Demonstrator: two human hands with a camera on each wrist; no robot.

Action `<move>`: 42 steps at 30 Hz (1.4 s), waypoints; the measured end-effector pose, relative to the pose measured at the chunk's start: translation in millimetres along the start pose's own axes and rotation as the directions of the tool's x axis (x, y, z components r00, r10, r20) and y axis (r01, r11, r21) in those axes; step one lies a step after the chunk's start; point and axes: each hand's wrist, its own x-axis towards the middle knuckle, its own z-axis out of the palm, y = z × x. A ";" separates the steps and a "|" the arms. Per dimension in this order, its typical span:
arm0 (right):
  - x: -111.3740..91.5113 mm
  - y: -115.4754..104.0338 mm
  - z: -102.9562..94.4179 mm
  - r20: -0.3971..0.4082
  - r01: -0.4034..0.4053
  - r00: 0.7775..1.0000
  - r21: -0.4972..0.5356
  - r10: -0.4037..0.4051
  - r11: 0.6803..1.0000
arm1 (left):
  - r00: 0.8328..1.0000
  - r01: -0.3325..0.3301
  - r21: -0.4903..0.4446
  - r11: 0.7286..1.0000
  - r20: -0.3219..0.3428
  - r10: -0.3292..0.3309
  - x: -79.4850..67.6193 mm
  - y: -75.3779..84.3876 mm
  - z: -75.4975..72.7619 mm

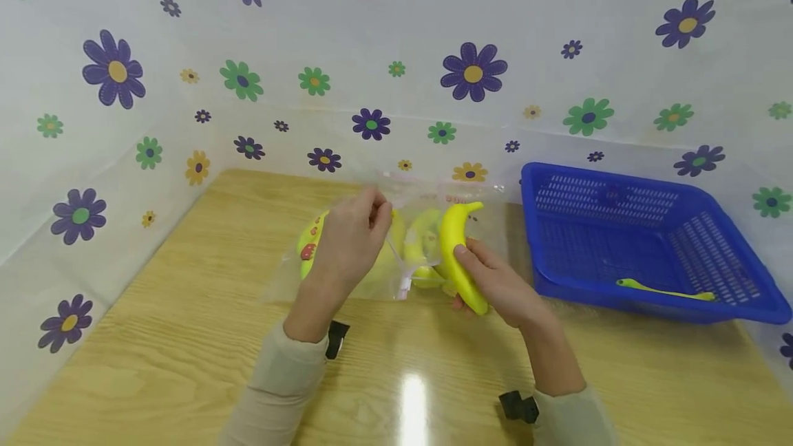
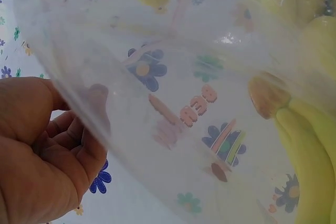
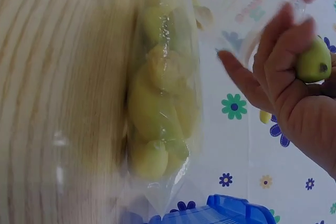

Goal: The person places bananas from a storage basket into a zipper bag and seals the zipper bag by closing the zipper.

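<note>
My left hand (image 1: 348, 243) pinches the edge of a clear zip bag (image 2: 126, 145) between thumb and fingers, holding it up. Bananas (image 2: 310, 153) show through the film in the left wrist view. In my right hand (image 1: 504, 288) is a yellow toy banana (image 1: 454, 236), gripped between thumb and fingers with its stem pointing up, in front of the bags. The right wrist view shows the banana's dark-tipped end (image 3: 315, 65) past the fingers. Another clear bag (image 3: 163, 98) filled with yellow fruit lies on the table. A yellow item with red marks (image 1: 308, 250) sits partly behind my left hand.
A blue plastic basket (image 1: 619, 301) stands at the right of the wooden table (image 1: 186, 349). In it lies a thin yellow-green long item (image 1: 665, 291). White cloth (image 1: 279, 40) printed with flowers hangs behind and at the sides.
</note>
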 end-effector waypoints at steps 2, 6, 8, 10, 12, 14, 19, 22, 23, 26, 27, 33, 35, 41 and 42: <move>3.2 0.3 1.8 -0.011 0.018 1.000 -0.028 -0.019 0.999 | 1.000 -0.003 0.003 1.000 -0.004 0.003 1.5 0.3 -1.3; 7.3 -2.9 7.3 -0.073 0.011 0.997 -0.043 -0.014 0.999 | 1.000 0.002 0.011 1.000 -0.003 -0.002 2.7 0.4 -3.0; 8.9 -5.0 9.9 -0.102 -0.004 0.995 -0.044 0.000 0.999 | 1.000 0.005 0.012 1.000 0.001 -0.005 2.8 0.8 -4.2; 10.5 -6.8 12.0 -0.127 -0.019 0.992 -0.044 0.013 0.999 | 1.000 0.009 0.012 1.000 0.007 -0.009 3.0 0.7 -5.2; 11.9 -8.2 13.4 -0.141 -0.025 0.990 -0.033 0.020 0.999 | 1.000 0.013 0.014 1.000 0.009 -0.013 3.3 1.0 -6.4; 13.7 -8.5 14.2 -0.139 -0.009 0.990 0.002 0.009 1.000 | 1.000 0.018 0.017 1.000 0.011 -0.018 3.5 1.1 -7.2; 17.6 -7.2 15.4 -0.089 0.031 0.996 0.174 -0.015 0.984 | 1.000 0.007 0.012 1.000 0.021 -0.007 4.5 2.7 -7.3; 20.6 -5.8 17.1 -0.079 0.021 0.997 0.275 0.001 0.961 | 1.000 -0.020 0.014 1.000 0.018 0.019 5.5 3.9 -5.9; 22.1 -5.0 17.9 -0.082 0.020 0.997 0.297 0.005 0.955 | 0.999 -0.028 0.017 0.999 0.017 0.028 5.8 4.0 -5.3; 27.1 -2.2 21.7 -0.109 0.015 0.994 0.333 0.022 0.943 | 0.999 -0.043 0.030 0.999 0.011 0.043 6.7 4.0 -4.1; 28.7 -1.0 23.2 -0.120 0.012 0.992 0.336 0.031 0.942 | 0.999 -0.044 0.033 0.998 0.010 0.044 6.8 4.1 -3.9; 30.6 3.6 32.9 -0.174 -0.011 0.982 0.337 0.074 0.941 | 0.999 -0.025 0.034 0.999 0.041 0.024 3.7 7.1 -3.9; 27.9 4.7 35.1 -0.187 -0.022 0.978 0.331 0.088 0.943 | 0.998 -0.020 0.032 0.999 0.059 0.018 1.5 8.2 -2.8; 19.8 5.5 38.2 -0.292 -0.036 0.954 0.120 0.070 0.992 | 0.997 -0.014 0.024 1.000 0.074 0.012 -3.0 10.5 0.2; 18.6 5.3 38.5 -0.307 -0.047 0.949 0.077 0.069 0.996 | 0.997 -0.010 0.023 1.000 0.081 0.008 -3.6 11.1 0.2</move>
